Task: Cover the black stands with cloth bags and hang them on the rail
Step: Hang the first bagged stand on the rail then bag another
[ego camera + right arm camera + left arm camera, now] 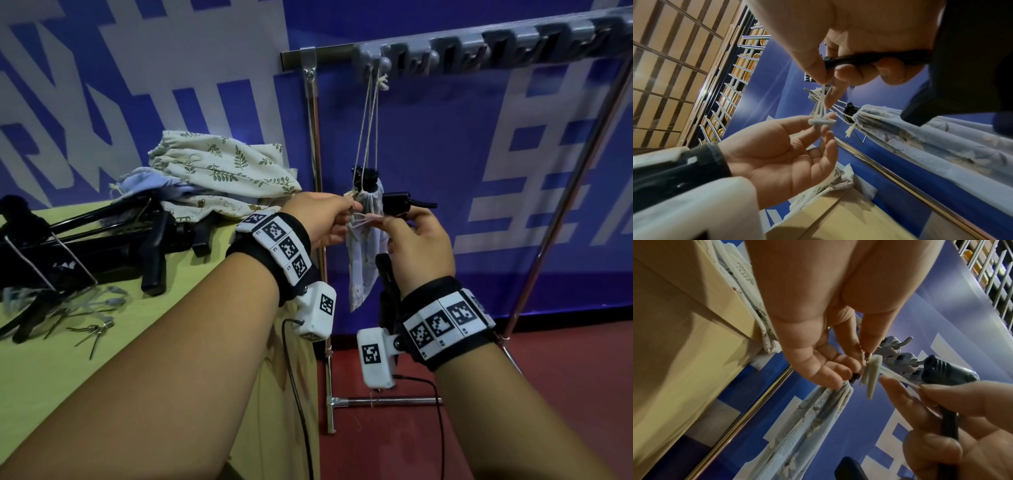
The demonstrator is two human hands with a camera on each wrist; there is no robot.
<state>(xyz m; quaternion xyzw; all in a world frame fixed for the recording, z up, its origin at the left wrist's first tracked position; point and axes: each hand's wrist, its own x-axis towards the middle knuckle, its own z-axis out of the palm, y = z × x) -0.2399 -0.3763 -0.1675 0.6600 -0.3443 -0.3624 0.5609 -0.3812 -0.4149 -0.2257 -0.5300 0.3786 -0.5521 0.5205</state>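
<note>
Right hand [416,240]: nearest the camera, at about 5 o'clock from the hanging bag; palm and lower fingers wrap a black stand [388,274], while thumb and forefinger pinch thin white cords.
Toggle [872,372]: a small pale cord stopper on those cords, stretched between the two hands; the right hand pulls the cords taut.
Left hand [320,219]: at 9 o'clock from the bag, wrist raised, palm turned inward; thumb and forefinger tips close on the toggle, the other fingers loosely spread.
Hanging bag [364,246]: pale blue floral drawstring bag, neck cinched round a stand's black head, suspended by twine from a grey hook [375,63] on the rail [513,44].
Table [102,359]: at 9 o'clock, bearing more black stands [102,240] and a heap of leaf-print cloth bags [219,171].
Risk, slip: the toggle looks small and smooth; a weak pinch could let it slide off the fingertips.
Risk, load: the right hand does two jobs, so the gripped stand may sag or drop.
Risk, swing: a hard tug could jolt the twine off its hook.
</note>
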